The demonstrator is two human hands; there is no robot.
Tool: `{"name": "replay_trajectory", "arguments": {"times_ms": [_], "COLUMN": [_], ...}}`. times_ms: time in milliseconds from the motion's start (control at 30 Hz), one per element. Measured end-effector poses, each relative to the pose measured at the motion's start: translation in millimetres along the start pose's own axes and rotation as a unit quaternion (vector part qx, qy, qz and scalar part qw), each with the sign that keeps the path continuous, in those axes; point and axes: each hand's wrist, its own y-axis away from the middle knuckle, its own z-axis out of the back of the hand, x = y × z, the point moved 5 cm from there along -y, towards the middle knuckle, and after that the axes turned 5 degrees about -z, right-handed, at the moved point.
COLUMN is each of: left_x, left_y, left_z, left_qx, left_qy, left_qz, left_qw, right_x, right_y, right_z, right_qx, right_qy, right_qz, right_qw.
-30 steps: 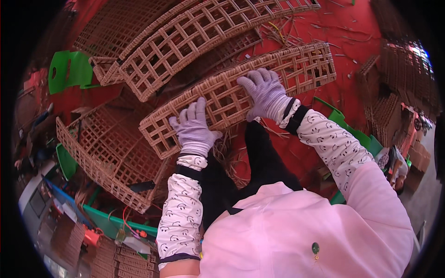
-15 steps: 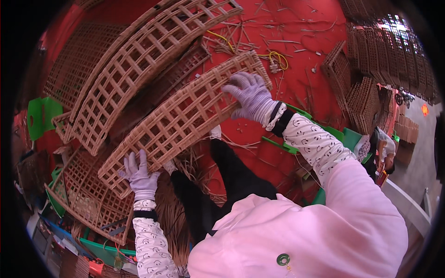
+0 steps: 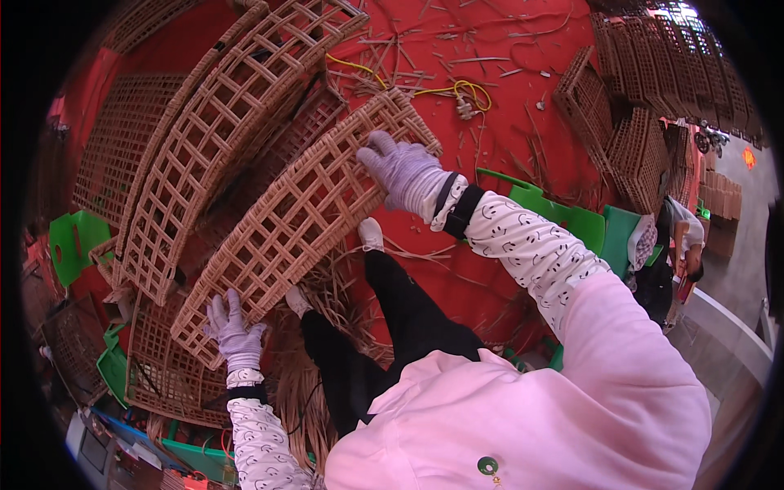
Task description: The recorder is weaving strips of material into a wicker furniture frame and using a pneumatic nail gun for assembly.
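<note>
A long, slightly curved woven rattan lattice panel (image 3: 282,216) slants in front of me, its upper end to the right and its lower end to the left. My right hand (image 3: 400,173), in a pale lilac glove, grips its near edge close to the upper end, fingers curled over the lattice. Gloved the same way, my left hand (image 3: 234,333) holds the near edge at the lower end, fingers over the weave and thumb apart. The fingertips behind the weave are hidden. Just beyond stands a larger curved lattice piece (image 3: 200,151), apart from both hands.
More lattice panels (image 3: 122,151) lean at the left, with others stacked at the right (image 3: 633,159). Green chairs (image 3: 77,245) stand about. Cane scraps and a yellow cord (image 3: 445,90) lie on the red floor covering (image 3: 523,90). Another person (image 3: 682,237) is at the far right.
The panel's upper end has shifted left with my right hand, so it slants more steeply. My left hand stays at the lower end. The whole view has turned a little.
</note>
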Motion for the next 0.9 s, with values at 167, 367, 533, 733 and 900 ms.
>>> {"name": "replay_trajectory", "arguments": {"times_ms": [167,367,533,733,900], "left_x": [-1.7,3.7,6.9,10.6,-4.3], "left_y": [-1.8,0.8,4.5,13.1,33.9], "left_z": [2.9,-5.6,-23.2,-42.4,-47.2], "left_qx": [0.016,0.021,0.014,0.023,-0.024], "left_qy": [0.001,-0.011,-0.021,-0.037,-0.046], "left_qz": [0.009,0.016,0.01,-0.001,-0.036], "left_qw": [1.0,1.0,1.0,0.999,0.998], "right_x": [-3.2,-17.9,-81.7,-81.6,-72.5], "right_y": [-11.2,0.6,-17.6,-38.9,-28.1], "right_z": [-3.9,4.8,26.8,23.7,20.3], "right_qx": [0.087,-0.065,-0.235,-0.066,-0.041], "right_qy": [0.028,-0.042,-0.227,-0.16,-0.078], "right_qz": [0.03,0.09,-0.135,-0.147,-0.16], "right_qw": [0.995,0.993,0.935,0.974,0.983]}}
